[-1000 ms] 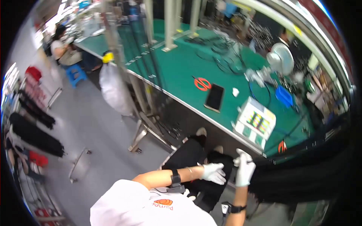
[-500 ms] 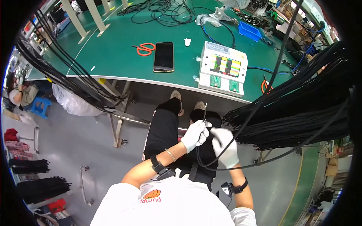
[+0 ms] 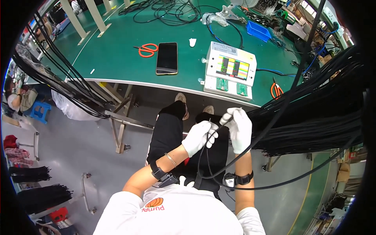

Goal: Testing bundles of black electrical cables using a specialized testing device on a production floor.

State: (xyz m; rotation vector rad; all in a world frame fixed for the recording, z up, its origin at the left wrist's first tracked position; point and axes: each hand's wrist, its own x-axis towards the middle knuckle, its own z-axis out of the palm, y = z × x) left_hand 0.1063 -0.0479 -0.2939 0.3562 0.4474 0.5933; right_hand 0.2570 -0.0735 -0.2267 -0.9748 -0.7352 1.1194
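A long black cable point(image 3: 274, 182) loops down over my lap and runs off to the right. My left hand point(image 3: 200, 137), in a white glove, pinches the cable close to one end, whose thin tip stands up past the fingers. To its right, my gloved right hand point(image 3: 239, 131) is raised with the cable's other stretch between thumb and fingers. Its small tip shows just beyond the fingertips. Both hands are above my knees, short of the table's front edge. Beyond them a white tester point(image 3: 232, 68) with a lit colour screen and two green circuit boards sits on the table.
On the green table point(image 3: 117, 58) lie orange-handled scissors point(image 3: 147, 50), a black phone point(image 3: 167, 58), a blue tray point(image 3: 258, 31) and tangled black cables point(image 3: 168, 9). Orange-handled pliers point(image 3: 276, 91) rest at the right edge. Thick bundles of black cable point(image 3: 309, 113) hang at the right.
My right hand has risen and moved away from the left, now with cable in its fingers. My left hand has shifted slightly left, and the tip above it has dropped lower.
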